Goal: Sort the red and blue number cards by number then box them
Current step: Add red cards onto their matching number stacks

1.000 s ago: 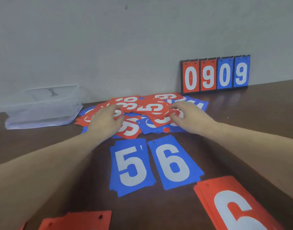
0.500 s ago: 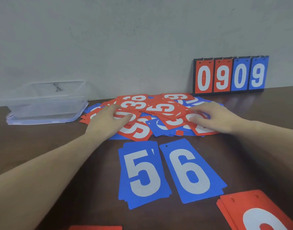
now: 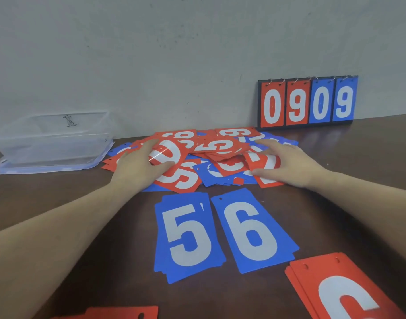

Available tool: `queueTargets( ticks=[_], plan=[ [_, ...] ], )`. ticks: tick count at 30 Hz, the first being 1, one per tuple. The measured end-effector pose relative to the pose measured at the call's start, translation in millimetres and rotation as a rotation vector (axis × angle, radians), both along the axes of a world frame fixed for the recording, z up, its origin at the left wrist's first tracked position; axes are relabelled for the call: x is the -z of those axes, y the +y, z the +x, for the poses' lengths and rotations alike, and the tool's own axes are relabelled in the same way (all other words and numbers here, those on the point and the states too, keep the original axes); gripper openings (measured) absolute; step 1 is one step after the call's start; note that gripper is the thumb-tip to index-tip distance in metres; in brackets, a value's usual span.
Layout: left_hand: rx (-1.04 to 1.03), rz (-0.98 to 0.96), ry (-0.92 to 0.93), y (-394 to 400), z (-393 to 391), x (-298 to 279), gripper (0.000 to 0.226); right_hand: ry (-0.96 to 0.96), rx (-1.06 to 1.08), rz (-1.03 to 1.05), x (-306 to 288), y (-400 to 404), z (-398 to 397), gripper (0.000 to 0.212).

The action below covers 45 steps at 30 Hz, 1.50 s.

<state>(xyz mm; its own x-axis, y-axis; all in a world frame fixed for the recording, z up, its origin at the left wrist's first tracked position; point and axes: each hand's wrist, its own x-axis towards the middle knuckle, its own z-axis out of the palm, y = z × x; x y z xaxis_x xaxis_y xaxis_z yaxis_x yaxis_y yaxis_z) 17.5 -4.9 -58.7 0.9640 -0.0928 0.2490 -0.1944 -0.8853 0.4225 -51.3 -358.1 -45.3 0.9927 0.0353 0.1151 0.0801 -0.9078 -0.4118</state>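
A jumbled heap of red and blue number cards (image 3: 220, 147) lies at the middle of the brown table. My left hand (image 3: 137, 168) grips a tilted red card (image 3: 168, 153) at the heap's left side, thumb under it and fingers over its top edge. At the heap's right side, my right hand (image 3: 289, 162) holds another red card (image 3: 264, 162) between thumb and fingers. Nearer to me lie a blue 5 stack (image 3: 188, 236), a blue 6 stack (image 3: 252, 231) and a red 6 stack (image 3: 344, 293). The clear plastic box (image 3: 52, 143) stands at the back left.
A flip scoreboard (image 3: 307, 102) reading 0909 leans on the wall at the back right. Another red card (image 3: 119, 313) shows at the bottom edge, left of centre. Bare brown table (image 3: 358, 180) stretches to the right of the heap.
My left hand has lifted a red card's edge off the heap and closed on it. My right hand has shifted from lying flat on the cards to holding a red one.
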Motion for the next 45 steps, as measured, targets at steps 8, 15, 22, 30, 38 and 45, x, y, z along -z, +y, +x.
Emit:
queueTargets(
  ticks=[8,15,22,30,38,45],
  plan=[
    [0.09,-0.331,-0.06,-1.4,-19.0,-12.5,0.064,-0.349,0.092,-0.017,-4.8,9.3,-27.3,0.089],
    [0.209,-0.414,-0.1,-22.4,-51.2,-26.3,0.045,-0.32,0.108,0.282,-10.4,22.2,-48.9,0.082],
    [0.247,-0.546,-0.015,-30.3,-97.6,-43.9,0.078,-0.283,0.13,0.439,-31.9,38.9,-89.2,0.093],
    [0.366,-0.594,0.133,-3.2,-166.7,-60.3,0.119,-0.163,0.1,0.803,-41.7,79.0,-148.8,0.092],
    [0.23,-0.971,0.247,33.0,-219.8,-56.9,0.092,-0.127,0.076,0.883,-53.9,127.7,-190.2,0.043],
    [0.1,-0.956,0.251,76.5,-247.7,-62.4,0.039,-0.063,0.092,0.848,-59.2,166.4,-194.7,0.042]
  ],
)
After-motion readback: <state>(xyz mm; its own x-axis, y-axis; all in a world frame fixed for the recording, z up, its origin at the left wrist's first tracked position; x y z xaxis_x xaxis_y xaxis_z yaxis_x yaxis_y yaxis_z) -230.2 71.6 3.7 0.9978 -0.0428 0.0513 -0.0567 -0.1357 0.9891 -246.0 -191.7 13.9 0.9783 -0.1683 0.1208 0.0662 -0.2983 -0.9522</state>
